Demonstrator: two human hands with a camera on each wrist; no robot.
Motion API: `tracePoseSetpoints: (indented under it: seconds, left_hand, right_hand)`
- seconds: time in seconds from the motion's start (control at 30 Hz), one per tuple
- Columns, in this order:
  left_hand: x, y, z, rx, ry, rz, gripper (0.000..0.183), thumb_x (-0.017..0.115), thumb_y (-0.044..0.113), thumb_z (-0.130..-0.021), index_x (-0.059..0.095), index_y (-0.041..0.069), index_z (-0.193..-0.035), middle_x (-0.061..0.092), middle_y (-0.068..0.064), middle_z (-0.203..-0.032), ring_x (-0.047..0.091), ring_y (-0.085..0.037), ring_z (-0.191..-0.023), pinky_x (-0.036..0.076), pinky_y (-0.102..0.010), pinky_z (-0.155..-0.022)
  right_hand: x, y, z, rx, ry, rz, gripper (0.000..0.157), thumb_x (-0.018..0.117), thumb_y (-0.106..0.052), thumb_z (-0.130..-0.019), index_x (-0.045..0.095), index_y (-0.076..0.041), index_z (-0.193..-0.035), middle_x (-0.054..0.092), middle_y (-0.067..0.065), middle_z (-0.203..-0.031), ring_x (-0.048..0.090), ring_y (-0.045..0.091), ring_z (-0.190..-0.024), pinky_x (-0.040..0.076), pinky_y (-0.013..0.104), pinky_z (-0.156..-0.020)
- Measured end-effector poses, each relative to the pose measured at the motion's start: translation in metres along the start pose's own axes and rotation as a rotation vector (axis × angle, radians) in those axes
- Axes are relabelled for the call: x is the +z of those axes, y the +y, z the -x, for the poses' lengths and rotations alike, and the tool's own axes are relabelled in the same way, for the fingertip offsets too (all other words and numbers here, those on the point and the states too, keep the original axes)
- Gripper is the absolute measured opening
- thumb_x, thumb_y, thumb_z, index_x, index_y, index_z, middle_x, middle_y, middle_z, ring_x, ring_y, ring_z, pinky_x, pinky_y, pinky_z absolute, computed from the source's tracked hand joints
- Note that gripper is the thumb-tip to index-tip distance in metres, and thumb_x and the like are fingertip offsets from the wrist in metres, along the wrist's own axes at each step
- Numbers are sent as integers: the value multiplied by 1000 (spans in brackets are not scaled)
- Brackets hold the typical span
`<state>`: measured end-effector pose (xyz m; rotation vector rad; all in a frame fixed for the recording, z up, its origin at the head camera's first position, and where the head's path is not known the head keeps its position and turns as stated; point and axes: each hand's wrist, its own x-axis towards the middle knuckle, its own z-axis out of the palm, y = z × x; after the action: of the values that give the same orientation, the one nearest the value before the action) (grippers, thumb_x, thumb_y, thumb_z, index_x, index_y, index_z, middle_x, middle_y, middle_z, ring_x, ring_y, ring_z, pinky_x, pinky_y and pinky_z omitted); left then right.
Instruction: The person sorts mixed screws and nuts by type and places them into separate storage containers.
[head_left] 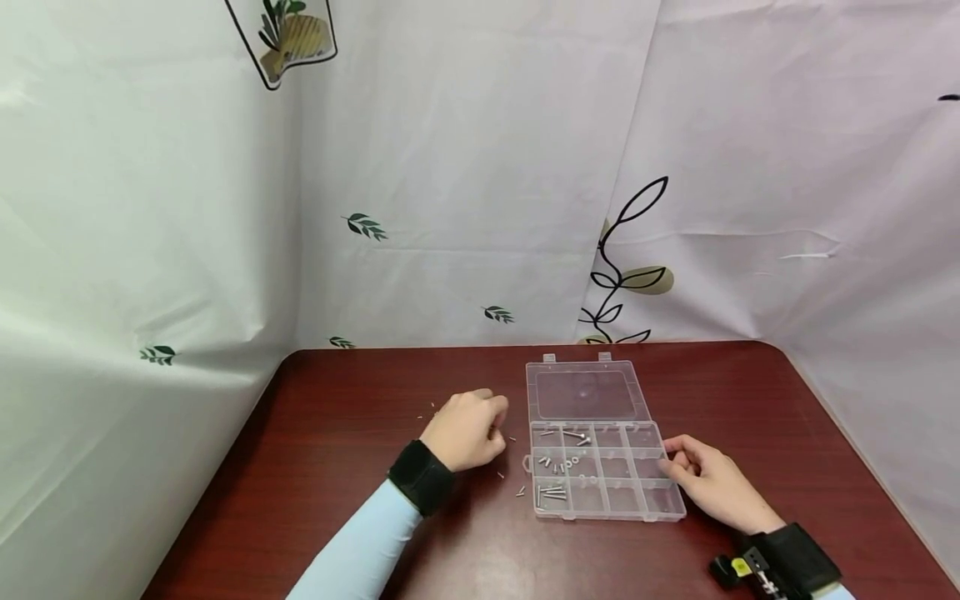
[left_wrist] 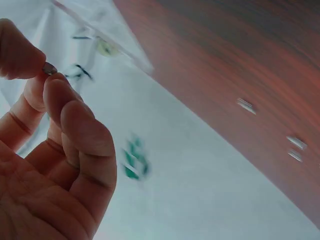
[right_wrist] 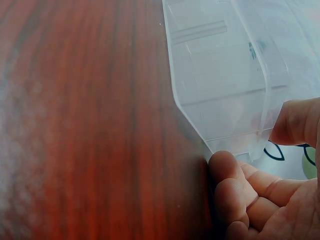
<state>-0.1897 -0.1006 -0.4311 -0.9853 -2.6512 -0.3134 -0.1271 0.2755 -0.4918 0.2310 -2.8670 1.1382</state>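
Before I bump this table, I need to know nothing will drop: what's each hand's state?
Left hand: closed, pinching a small metal piece.
Right hand: closed, holding the clear plastic compartment box by its side.

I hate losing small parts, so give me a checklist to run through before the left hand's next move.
1. Piece gripped: ok. The left hand pinches a small metal piece.
2. Kind of piece known: cannot tell. The hand hides most of it.
3. Lid open: ok. The lid is swung back.
4. Box steadied: ok. The right hand holds the box at its right side.
5. Left hand over the box: not ok. It is over the table, left of the box.
6. Table free of loose parts: not ok. Loose metal pieces lie left of the box.
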Motion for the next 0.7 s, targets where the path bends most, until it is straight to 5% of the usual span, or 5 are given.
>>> tracePoseSetpoints:
  seconds: [0.37,0.57,0.7]
  left_hand:
    - [9,56,-32,162,22,-2,15,59,14,-71,46,21,-73,37,9,-68,40,-6,-61,35,-21,-57]
    - [16,68,-37,214,38,14,11,64,21,-75,56,18,-82,43,8,-74,43,-5,-64,39,-20,-59]
    - [21,68,-32,226,19,28,29,68,33,-80,63,16,-103,48,5,-89,43,-5,-70,41,-18,-64]
  right_hand:
    - [0,2,0,5,-16,-15,30,63,-34,-94,64,-8,-109,46,-6,-72,40,3,-57,33,24,-62]
    - [0,4,-1,8,-21,-19,30,63,-35,-94,64,-9,-109,47,-6,-73,40,4,-58,33,25,-61]
    - [0,4,-1,4,-16,-19,30,63,-35,-93,64,-9,-108,47,-6,-72,40,4,-57,33,24,-61]
